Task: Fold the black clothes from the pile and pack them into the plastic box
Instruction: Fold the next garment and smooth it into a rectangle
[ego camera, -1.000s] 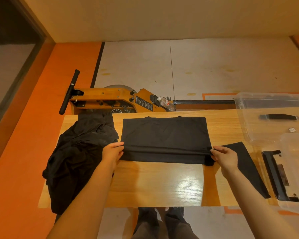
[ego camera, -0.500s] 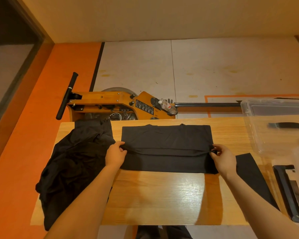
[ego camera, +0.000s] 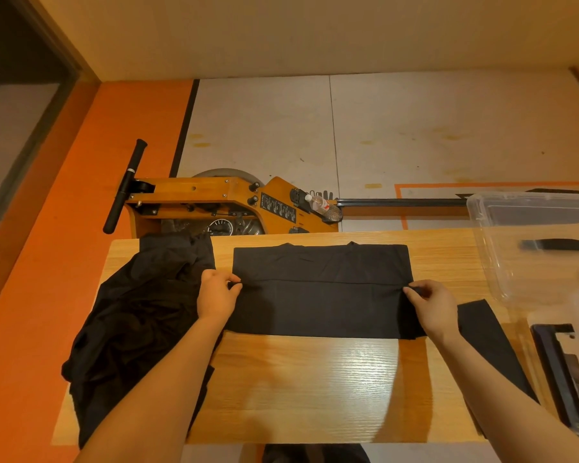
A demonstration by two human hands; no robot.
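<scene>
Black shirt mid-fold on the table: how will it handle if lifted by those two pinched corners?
Probably floppy: the black shirt lies flat with soft creases, so its middle would likely sag between the left hand and right hand. Looks thin, likely light. The fold may slip open.

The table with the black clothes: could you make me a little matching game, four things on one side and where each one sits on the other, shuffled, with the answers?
Things:
1. Garment
2. Pile
3. Box
4. Bottle

Places:
A. On the rowing machine behind the table
B. Right end of the table
C. Middle of the table, pinched at its two ends by the left hand and the right hand
D. Left end of the table, hanging over the edge

Pairs: 1-C, 2-D, 3-B, 4-A
</scene>
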